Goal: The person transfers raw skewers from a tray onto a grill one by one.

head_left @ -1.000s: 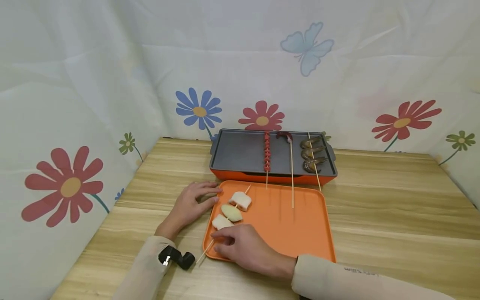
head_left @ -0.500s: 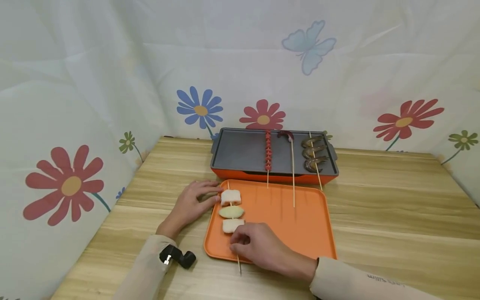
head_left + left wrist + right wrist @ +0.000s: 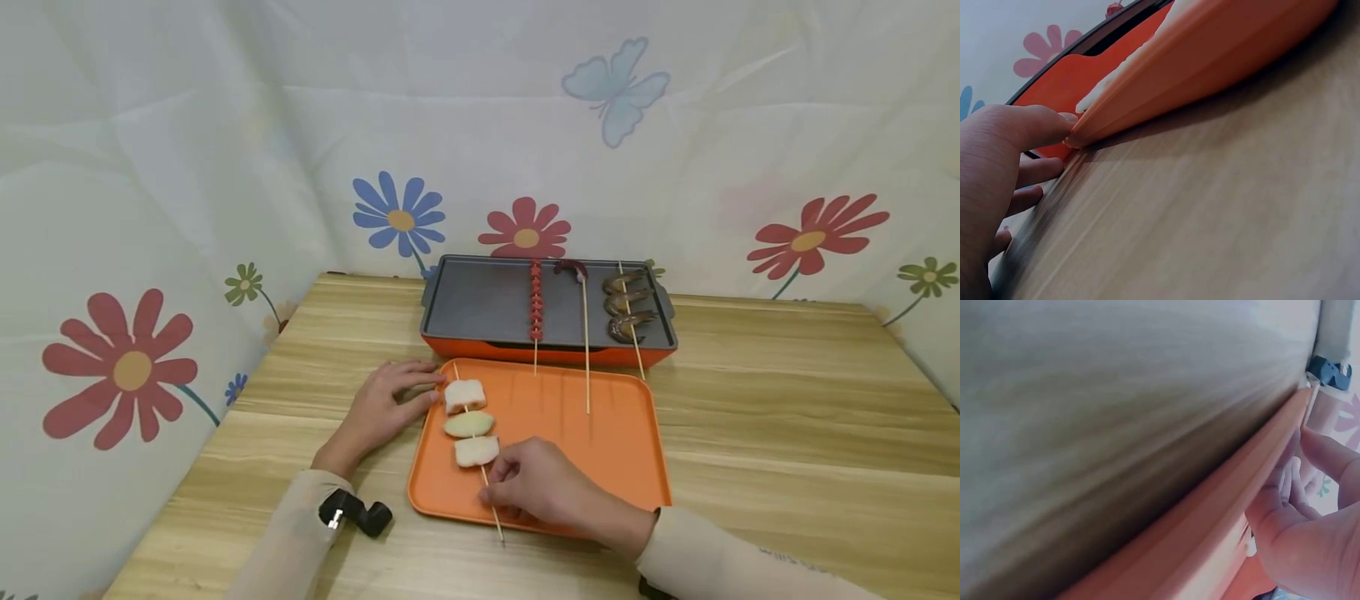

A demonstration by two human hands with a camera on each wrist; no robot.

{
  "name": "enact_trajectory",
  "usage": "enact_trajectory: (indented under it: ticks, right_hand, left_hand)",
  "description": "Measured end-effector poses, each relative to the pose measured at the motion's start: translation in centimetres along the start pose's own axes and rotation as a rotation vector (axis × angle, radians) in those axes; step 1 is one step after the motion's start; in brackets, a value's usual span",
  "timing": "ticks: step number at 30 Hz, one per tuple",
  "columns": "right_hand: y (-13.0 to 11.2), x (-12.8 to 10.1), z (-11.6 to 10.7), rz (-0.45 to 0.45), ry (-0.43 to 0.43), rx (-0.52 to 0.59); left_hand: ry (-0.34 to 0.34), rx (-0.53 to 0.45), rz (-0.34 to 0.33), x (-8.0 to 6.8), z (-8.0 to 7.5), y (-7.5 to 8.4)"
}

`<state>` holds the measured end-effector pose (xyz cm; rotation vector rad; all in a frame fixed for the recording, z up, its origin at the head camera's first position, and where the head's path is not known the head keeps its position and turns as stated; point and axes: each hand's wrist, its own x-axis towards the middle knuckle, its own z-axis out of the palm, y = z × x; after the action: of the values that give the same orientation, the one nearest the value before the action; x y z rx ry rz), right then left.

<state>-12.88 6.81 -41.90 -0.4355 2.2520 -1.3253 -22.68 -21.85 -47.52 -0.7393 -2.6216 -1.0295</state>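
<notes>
On the left side of the orange tray (image 3: 570,442) lies a skewer (image 3: 469,425) with two white chunks and a pale green, oval piece between them. My right hand (image 3: 543,482) pinches the bare stick just below the lower white chunk. The stick's near end juts past the tray's front edge. With loosely bent fingers, my left hand (image 3: 384,408) rests at the tray's far left corner. The left wrist view shows its thumb (image 3: 1038,128) touching the tray rim. In the right wrist view the tray's side hides part of the right fingers.
Behind the tray stands a grey-topped, orange-sided grill (image 3: 480,300). It carries a red-piece skewer (image 3: 536,304), a skewer with a dark red tentacle (image 3: 573,268) and a shrimp skewer (image 3: 628,304). Their sticks overhang its front. A floral cloth (image 3: 480,108) hangs behind the wooden table (image 3: 787,400).
My right hand has shifted right, bringing the skewer's near end with it. The skewer has turned from slanting right at the far end to slanting slightly left. My left hand stays put.
</notes>
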Motion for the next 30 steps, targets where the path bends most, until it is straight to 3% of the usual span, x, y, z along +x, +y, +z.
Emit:
enact_trajectory:
  ticks: [4,12,30]
  right_hand:
    - [0.3,0.0,-0.3,0.08,-0.016,0.141]
    - [1.3,-0.7,-0.8,0.074,-0.012,0.293]
    - [-0.4,-2.9,-2.1,0.056,-0.029,0.409]
  left_hand:
    - [0.004,0.002,0.013,0.0,0.1,-0.1]
    - [0.005,-0.003,0.01,0.0,0.0,0.0]
    - [0.02,-0.005,0.015,0.1,0.1,0.0]
